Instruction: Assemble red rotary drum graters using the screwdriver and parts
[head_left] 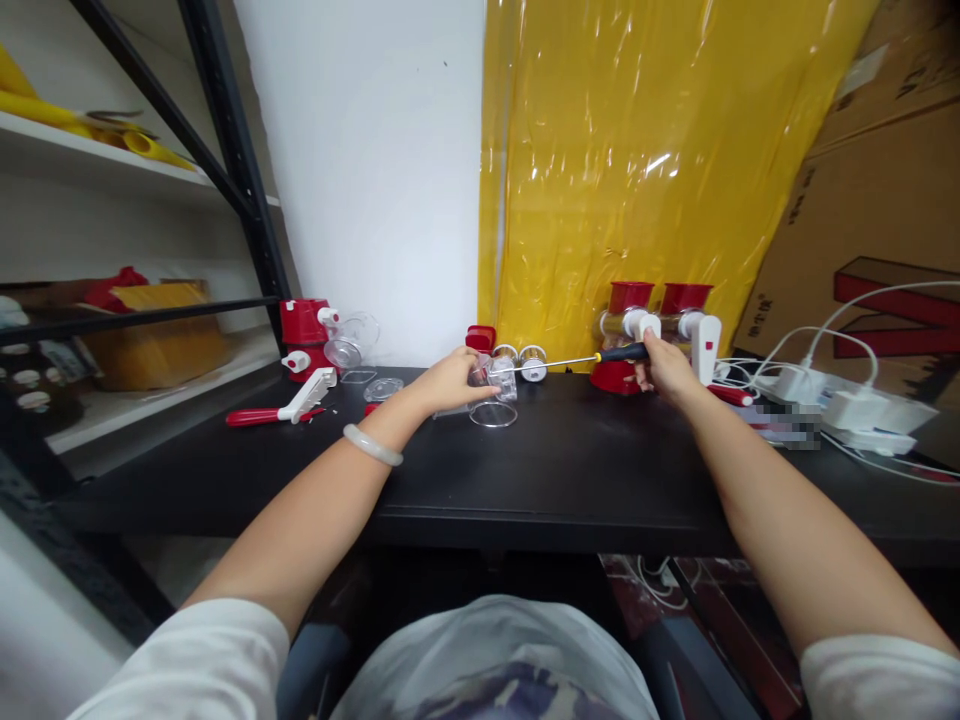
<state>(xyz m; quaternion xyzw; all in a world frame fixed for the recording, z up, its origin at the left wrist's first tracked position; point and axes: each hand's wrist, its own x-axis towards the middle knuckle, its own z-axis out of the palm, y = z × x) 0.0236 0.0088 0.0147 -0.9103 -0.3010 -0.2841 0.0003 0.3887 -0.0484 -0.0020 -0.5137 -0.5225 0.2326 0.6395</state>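
My left hand (452, 382) is closed around a clear plastic part (504, 380), just above the black table and left of the middle. A screwdriver (621, 353) with a black and yellow handle is gripped in my right hand (667, 370). Its long metal shaft points left and its tip meets the clear part; the exact contact is too small to make out. Below the left hand a clear round rim (493, 415) shows at the tabletop. Two metal drums with white ends (533, 364) and a red piece (481, 338) are just behind.
Two assembled red and white rotary graters (630, 300) stand behind my right hand. At left are red grater bodies (304, 335), a red-handled crank (255, 416) and a clear lid (384, 389). White chargers and cables (855, 410) lie at right, beside a cardboard box (862, 200).
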